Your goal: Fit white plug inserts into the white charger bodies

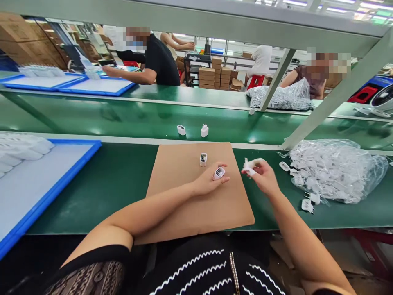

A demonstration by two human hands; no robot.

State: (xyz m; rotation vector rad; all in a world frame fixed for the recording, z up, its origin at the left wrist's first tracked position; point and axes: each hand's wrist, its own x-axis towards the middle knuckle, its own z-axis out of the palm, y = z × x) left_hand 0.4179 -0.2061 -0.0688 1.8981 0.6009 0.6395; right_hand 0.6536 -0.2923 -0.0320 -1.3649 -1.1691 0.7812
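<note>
Above the cardboard sheet (196,213) on the green counter (92,192), the left hand (208,180) has its grip closed around a white casing (219,173). The right hand (265,176), beyond the sheet's right edge, has its grip pinched on a small white part (247,167). A second casing (203,159) stands near the left hand.

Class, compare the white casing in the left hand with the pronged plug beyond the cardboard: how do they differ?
The casing shows an open end, dark inside; the plug shows prongs pointing up. The left hand holds the casing; the plug stands on the green surface. The casing tilts; the plug is upright. Both are white.
</note>
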